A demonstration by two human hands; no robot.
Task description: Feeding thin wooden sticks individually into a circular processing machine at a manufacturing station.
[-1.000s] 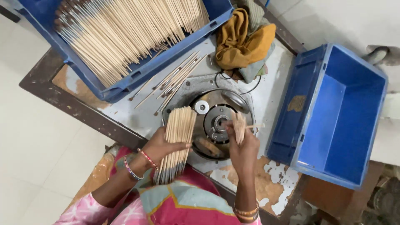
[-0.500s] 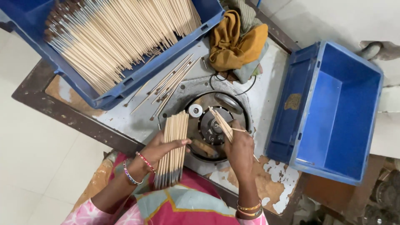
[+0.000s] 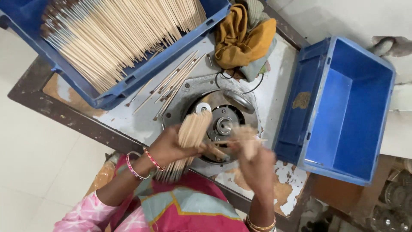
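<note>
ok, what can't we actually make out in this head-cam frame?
- Right hand: motion-blurred; how many sticks it grips cannot be told.
- Bundle of sticks in the left hand: its middle is hidden by the fingers.
- Round metal machine: its near part is covered by both hands.
- Blue crate of sticks: cut off by the top edge.
- Empty blue bin: the floor under it is out of sight.

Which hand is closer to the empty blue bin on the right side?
Right. The right hand is beside the empty blue bin, near its wall; the left hand, holding a bundle of sticks, is farther off.
</note>
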